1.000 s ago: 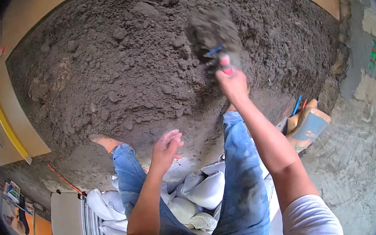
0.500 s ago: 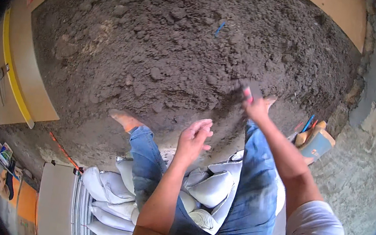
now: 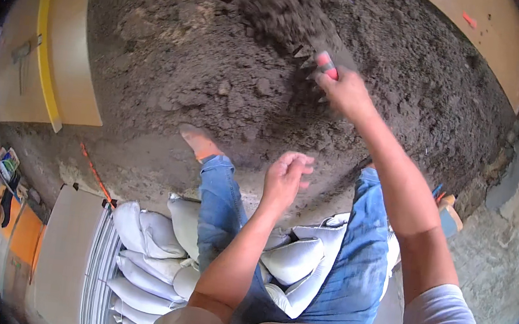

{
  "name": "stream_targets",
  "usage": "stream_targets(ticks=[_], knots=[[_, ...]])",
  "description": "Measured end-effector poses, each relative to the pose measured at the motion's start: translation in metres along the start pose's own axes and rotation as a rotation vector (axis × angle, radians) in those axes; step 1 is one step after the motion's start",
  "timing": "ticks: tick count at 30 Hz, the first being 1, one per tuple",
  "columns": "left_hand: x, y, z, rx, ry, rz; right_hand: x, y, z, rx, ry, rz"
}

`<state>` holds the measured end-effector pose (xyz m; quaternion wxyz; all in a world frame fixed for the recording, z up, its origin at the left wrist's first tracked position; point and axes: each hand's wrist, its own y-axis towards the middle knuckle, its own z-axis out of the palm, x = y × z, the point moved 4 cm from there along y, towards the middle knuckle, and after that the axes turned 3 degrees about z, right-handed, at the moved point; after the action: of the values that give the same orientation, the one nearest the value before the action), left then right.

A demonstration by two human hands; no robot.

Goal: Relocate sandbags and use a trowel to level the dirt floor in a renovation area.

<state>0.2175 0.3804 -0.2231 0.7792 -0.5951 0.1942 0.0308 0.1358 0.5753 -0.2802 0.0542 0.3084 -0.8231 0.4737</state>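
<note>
Nearest, filled white sacks (image 3: 152, 258) lie around the person's knees. Just beyond, the left hand (image 3: 284, 179) hangs empty, fingers loosely curled. Farther, the right hand (image 3: 343, 92) grips a red-handled hand rake (image 3: 320, 60), flinging soil over the soil heap (image 3: 269, 80): loosening seems underway; another controlled pull likely follows.

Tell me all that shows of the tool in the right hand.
The tool is a small hand rake or claw: dark prongs stick out from a red-orange grip, most of which the right hand wraps and hides. It is held out at arm's length over the dark soil heap. A blurred clump of soil sits just beyond the prongs. Its full shape cannot be told.
</note>
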Motion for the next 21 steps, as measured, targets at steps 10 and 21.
stream_targets(ticks=[10, 21], knots=[[-0.038, -0.021, -0.065, -0.360, -0.442, 0.202, -0.097, -0.124, 0.085, 0.065, -0.173, 0.028], [-0.052, -0.039, -0.132, -0.587, -0.562, 0.380, 0.042, -0.056, 0.121, 0.072, -0.120, 0.033]])
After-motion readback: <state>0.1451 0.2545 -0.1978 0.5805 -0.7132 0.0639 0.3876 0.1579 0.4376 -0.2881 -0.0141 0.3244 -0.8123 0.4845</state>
